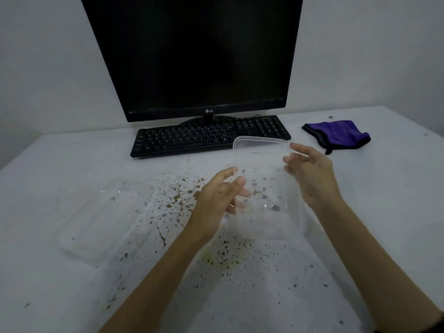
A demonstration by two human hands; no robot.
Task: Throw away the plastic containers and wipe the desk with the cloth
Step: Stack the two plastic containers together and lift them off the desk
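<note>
A clear plastic container [260, 164] is lifted and tilted above the desk, held between both hands. My left hand [217, 198] grips its left side and my right hand [310, 174] presses on its right rim. A second clear plastic container [101, 219] lies flat on the desk at the left. A purple cloth [336, 134] with a black edge lies at the back right. The white desk [384, 212] carries brown crumbs and a yellowish stain [216, 258] in the middle.
A black keyboard [192, 138] lies just behind the held container, with a dark monitor [192, 56] behind it against the white wall. The desk's right edge runs close to the cloth.
</note>
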